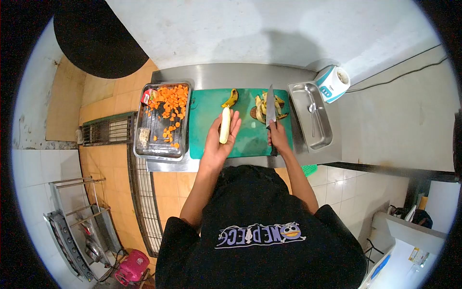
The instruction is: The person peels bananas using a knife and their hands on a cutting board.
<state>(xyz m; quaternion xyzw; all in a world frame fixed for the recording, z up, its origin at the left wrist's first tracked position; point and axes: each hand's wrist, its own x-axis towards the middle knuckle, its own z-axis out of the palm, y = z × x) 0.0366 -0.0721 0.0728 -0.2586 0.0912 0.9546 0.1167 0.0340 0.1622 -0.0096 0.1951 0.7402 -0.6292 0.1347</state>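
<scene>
A peeled banana [224,126] lies lengthwise on the upturned palm of my left hand [226,137], above the green cutting board [207,101]. My right hand [277,136] is wrapped round the black handle of a large knife [271,106], whose blade points away from me. Under and beside the blade is a heap of banana peels [261,107] at the board's right. Another banana [231,98], yellow with dark patches, sits near the board's back edge, just beyond my left hand.
Left of the board, a metal tray [161,155] holds many cut carrot pieces [174,102], a red packet and a small clear bag [143,137]. To the right are a metal tray with a spoon [313,118] and a white and teal appliance [333,84].
</scene>
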